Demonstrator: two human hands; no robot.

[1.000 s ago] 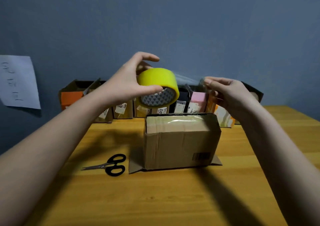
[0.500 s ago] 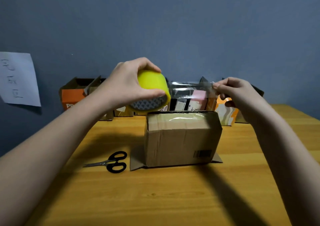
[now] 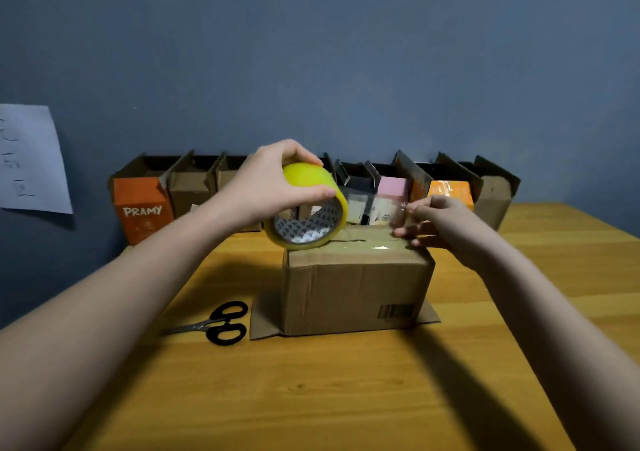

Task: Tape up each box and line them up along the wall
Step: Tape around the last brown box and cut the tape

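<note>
Brown cardboard box (image 3: 356, 288) on table, yellow tape roll (image 3: 308, 208) touching its top.

Both bare forearms reach forward from the lower corners and converge toward the centre. Left hand (image 3: 273, 182): palm down, fingers and thumb curled in a grip. Right hand (image 3: 441, 223): lower, thumb and forefinger pinched together, remaining fingers extended leftward.

The wooden bench (image 3: 346, 398) carries a brown cardboard box (image 3: 356, 294) near its middle, with bottom flaps spread flat on the wood. Black-handled scissors (image 3: 216, 324) lie just left of the box. A row of open boxes (image 3: 311, 191) stands along the far edge, against the wall.
</note>
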